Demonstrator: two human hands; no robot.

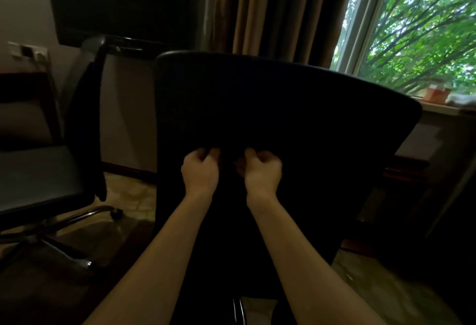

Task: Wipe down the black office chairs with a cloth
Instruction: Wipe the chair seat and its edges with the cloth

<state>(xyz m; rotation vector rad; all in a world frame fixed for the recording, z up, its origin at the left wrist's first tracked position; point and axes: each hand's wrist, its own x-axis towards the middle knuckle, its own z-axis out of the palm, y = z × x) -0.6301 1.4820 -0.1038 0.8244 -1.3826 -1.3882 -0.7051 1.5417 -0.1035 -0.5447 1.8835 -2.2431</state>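
Both hands are working at the back of the big black office chair [270, 108], right in front of the camera.

The chair's broad, dark backrest is filling the centre of the view, its surface too dark to read. The second chair [38, 178] is sitting off to the left. The left hand [199, 171] and right hand [261, 172] are curling their fingers tight, side by side against the backrest; whether either grip is pinching a cloth, I cannot tell, since anything dark there is blending in.

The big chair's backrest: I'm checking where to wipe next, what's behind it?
Behind the backrest: curtains, window, a sill. Its seat is hidden.
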